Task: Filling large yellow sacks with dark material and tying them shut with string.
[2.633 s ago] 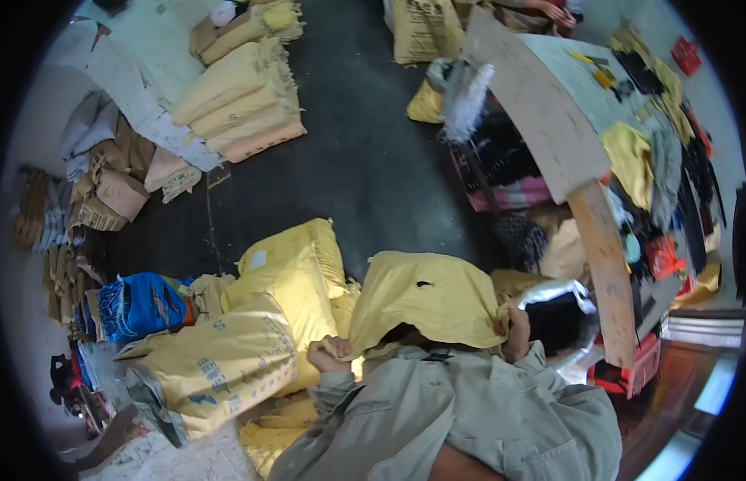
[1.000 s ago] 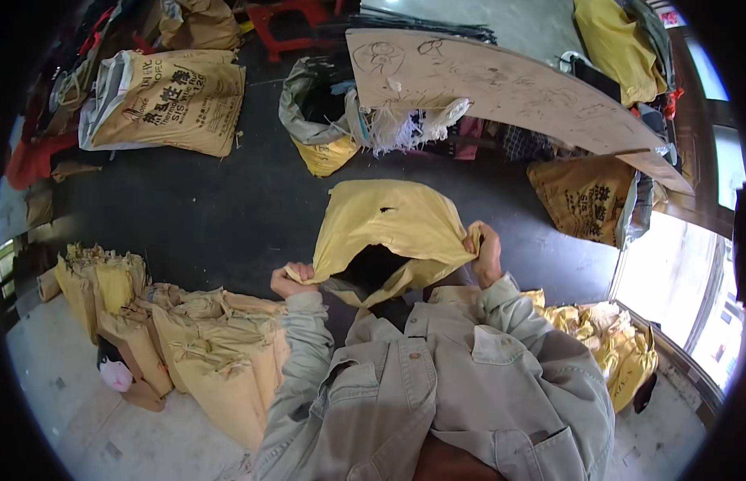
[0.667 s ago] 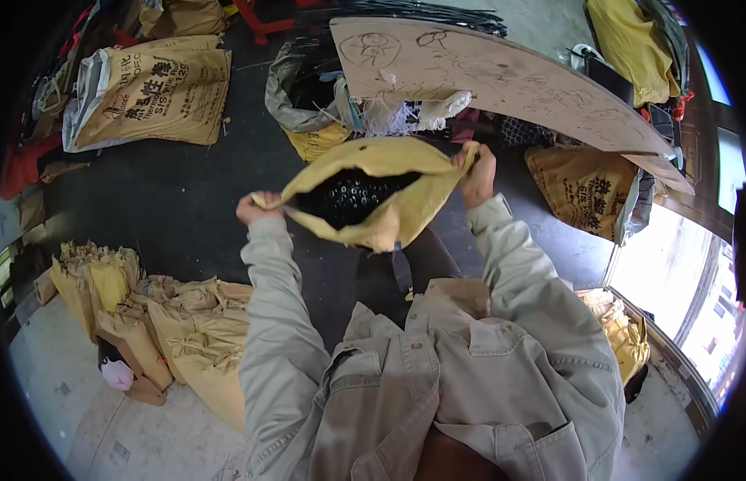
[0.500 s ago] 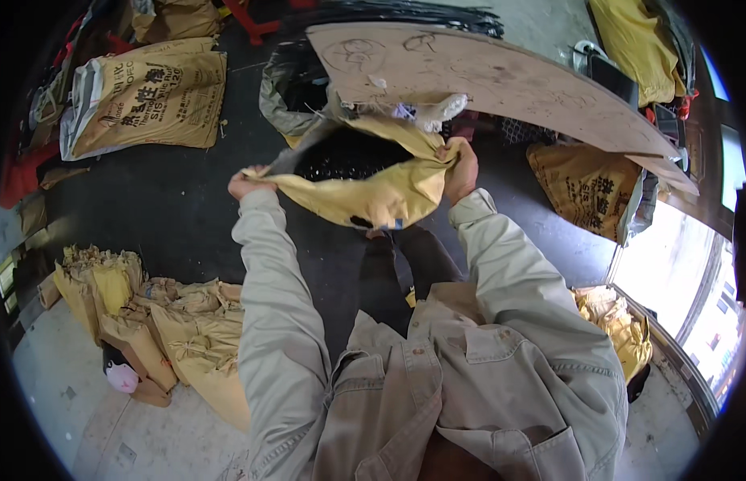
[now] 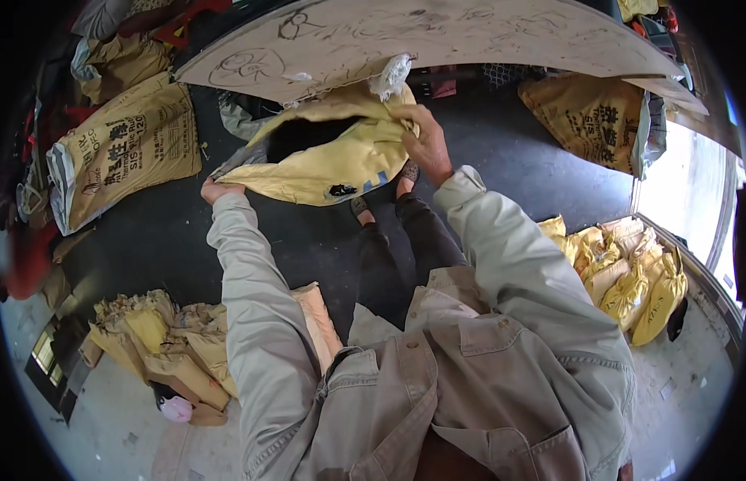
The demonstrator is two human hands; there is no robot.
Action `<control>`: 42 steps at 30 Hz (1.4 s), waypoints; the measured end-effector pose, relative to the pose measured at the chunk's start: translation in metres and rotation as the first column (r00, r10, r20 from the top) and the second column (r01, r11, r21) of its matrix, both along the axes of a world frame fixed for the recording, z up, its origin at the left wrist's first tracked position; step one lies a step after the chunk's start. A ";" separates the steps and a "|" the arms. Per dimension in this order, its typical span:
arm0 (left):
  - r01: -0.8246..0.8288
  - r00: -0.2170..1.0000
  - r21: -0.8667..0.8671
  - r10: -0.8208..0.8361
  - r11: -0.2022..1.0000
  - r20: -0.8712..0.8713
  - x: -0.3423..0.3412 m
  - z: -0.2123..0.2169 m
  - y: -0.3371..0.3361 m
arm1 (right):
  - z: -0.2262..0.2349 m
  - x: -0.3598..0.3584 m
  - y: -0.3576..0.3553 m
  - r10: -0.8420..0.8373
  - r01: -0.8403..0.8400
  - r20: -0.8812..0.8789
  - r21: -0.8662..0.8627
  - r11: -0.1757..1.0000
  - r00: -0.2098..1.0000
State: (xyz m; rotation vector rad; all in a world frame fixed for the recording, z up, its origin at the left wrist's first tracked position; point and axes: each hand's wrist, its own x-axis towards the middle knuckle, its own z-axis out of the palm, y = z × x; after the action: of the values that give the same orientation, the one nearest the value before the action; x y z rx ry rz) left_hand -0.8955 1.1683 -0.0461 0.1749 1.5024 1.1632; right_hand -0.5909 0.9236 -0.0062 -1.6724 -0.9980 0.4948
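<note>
Between my hands a yellow sack [image 5: 325, 171] is held by its mouth, which gapes in a long oval. Its inside looks dark, and I cannot make out what it holds. My left hand [image 5: 222, 189] is closed on the left corner of the rim. At the right end, my right hand [image 5: 427, 143] grips the bunched rim, fingers over the fold. A dark hole or patch and a blue mark show on the sack's near side. Just beyond the right end hangs a whitish plastic wad [image 5: 391, 76] by the edge of a board.
A wide pale board [image 5: 373, 54] with scribbles spans the far side. Large brown printed sacks lie at left [image 5: 136, 148] and right [image 5: 585, 120]. Folded brown bags [image 5: 176, 341] are stacked at lower left, yellow bags [image 5: 630, 280] at lower right. Dark matting [image 5: 156, 256] covers the floor.
The view has shifted. Both hands and the sack have moved left; the sack now slants down toward my left hand, its mouth narrower. More of the yellow bags at right shows.
</note>
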 end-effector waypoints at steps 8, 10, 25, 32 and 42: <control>0.374 0.754 0.048 -0.273 0.926 -0.597 -0.067 0.034 -0.047 | 0.029 -0.026 0.051 -0.611 0.680 -0.474 -0.036 0.732 0.633; 0.525 0.714 0.264 -0.250 0.809 -0.653 -0.071 0.052 -0.078 | 0.026 -0.019 0.049 -0.725 0.777 -0.314 0.070 0.626 0.613; 0.916 0.278 0.371 -0.907 0.152 -0.315 0.096 0.145 -0.157 | 0.076 0.032 0.018 -0.448 0.585 -0.570 0.070 0.808 0.688; 0.929 0.303 0.347 -0.795 0.124 -0.525 0.208 0.119 -0.150 | 0.105 0.044 0.013 -0.195 0.428 -0.667 0.204 0.880 0.719; 0.902 0.421 0.248 -0.590 0.354 -0.688 0.266 0.105 -0.154 | 0.100 0.080 -0.019 -0.100 0.304 -0.689 0.181 0.935 0.718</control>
State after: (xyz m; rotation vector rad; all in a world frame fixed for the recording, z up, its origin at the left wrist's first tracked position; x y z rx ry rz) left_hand -0.6300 1.0146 0.0587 1.6126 1.1058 0.7121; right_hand -0.5110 0.9044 0.0938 -1.1710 -0.3118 0.7034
